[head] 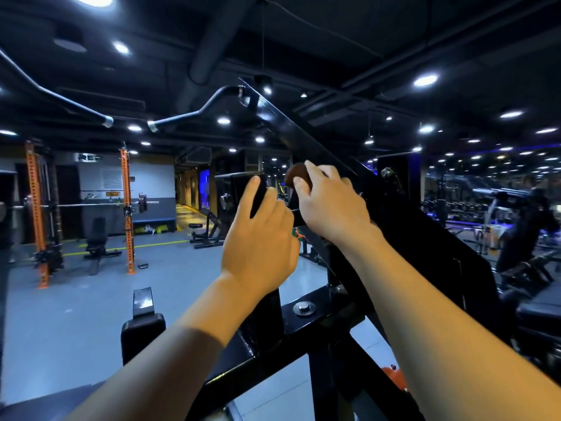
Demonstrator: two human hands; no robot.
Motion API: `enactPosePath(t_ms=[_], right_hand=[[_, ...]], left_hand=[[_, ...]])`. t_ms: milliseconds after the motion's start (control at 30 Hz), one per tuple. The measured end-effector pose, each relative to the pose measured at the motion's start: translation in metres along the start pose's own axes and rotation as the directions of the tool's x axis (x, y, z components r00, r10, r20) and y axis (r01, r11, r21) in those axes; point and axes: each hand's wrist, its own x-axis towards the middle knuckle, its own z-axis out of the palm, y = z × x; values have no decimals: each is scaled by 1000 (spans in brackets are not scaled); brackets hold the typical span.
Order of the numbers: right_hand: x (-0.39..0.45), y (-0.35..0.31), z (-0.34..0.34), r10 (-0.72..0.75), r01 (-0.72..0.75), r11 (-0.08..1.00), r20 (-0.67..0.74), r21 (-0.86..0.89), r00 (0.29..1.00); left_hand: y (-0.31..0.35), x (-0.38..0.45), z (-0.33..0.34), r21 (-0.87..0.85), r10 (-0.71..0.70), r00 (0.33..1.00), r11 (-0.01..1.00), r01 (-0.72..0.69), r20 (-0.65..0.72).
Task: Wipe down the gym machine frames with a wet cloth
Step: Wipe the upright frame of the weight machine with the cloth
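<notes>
A black gym machine frame (306, 138) rises diagonally from lower right to upper centre. My right hand (331, 205) grips a small bunched brown cloth (296, 174) and presses it against the sloping beam. My left hand (261, 229) is raised just left of it, its fingers curled round a black upright part (259, 192) of the machine. A horizontal black crossbar with a silver bolt (303, 308) runs below both forearms.
A black padded seat (142, 326) stands at lower left. Orange power racks (127, 208) and a black bench (97, 235) stand on the grey floor at left. More dark machines crowd the right side. A curved pull-down bar (194, 112) hangs overhead.
</notes>
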Motion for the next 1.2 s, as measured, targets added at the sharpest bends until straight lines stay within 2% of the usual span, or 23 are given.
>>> enactPosePath(t_ms=[133, 300, 467, 533, 800, 1033, 1200], right_hand=[[-14, -3, 0, 16, -18, 999, -28, -48, 999], [-67, 14, -8, 119, -129, 985, -93, -114, 989], [-5, -11, 2, 16, -17, 1000, -50, -20, 999], [9, -14, 6, 16, -15, 1000, -38, 17, 999], [-64, 15, -12, 205, -216, 965, -83, -152, 975], [4, -8, 0, 131, -132, 991, -33, -16, 991], [-61, 16, -18, 161, -168, 983, -82, -79, 984]], left_hand=[[0, 0, 1, -18, 2, 1000, 1000, -2, 8], [0, 0, 2, -29, -2, 1000, 1000, 2, -11], [-2, -1, 1, -37, 17, 1000, 999, -17, 11], [-2, -1, 1, -40, 27, 1000, 999, -27, -3], [-1, -2, 1, -54, 25, 1000, 998, -25, -9], [-1, -2, 3, -46, 30, 999, 998, -31, -23], [-1, -2, 2, -39, 28, 1000, 999, -29, -13]])
